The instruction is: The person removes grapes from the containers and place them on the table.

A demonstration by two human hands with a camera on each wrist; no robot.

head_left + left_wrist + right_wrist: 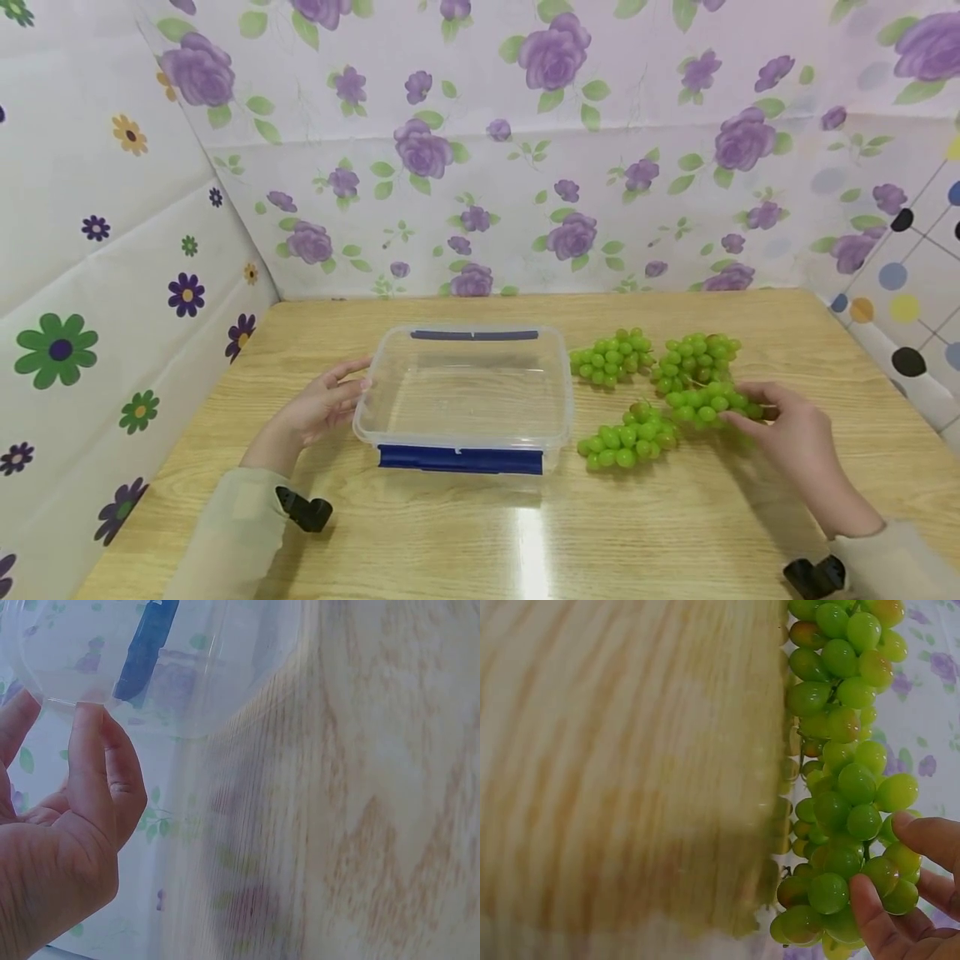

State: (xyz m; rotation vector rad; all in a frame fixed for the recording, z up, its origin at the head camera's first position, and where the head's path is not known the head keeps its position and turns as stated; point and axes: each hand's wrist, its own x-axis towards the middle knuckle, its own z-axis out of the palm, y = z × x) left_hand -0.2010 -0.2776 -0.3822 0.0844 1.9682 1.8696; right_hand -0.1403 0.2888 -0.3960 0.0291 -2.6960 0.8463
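Observation:
A clear plastic container with blue latches stands open and empty at the table's middle. My left hand rests against its left rim with relaxed fingers. In the left wrist view that hand touches the container's rounded corner with its thumb and a fingertip. Several bunches of green grapes lie to the right of the container. My right hand pinches the right end of one bunch. In the right wrist view the thumb and fingers close round the lowest grapes of that bunch.
Other grape bunches lie at the back, back right and right beside the container. The wooden table is walled in by flowered sheets on the left, back and right.

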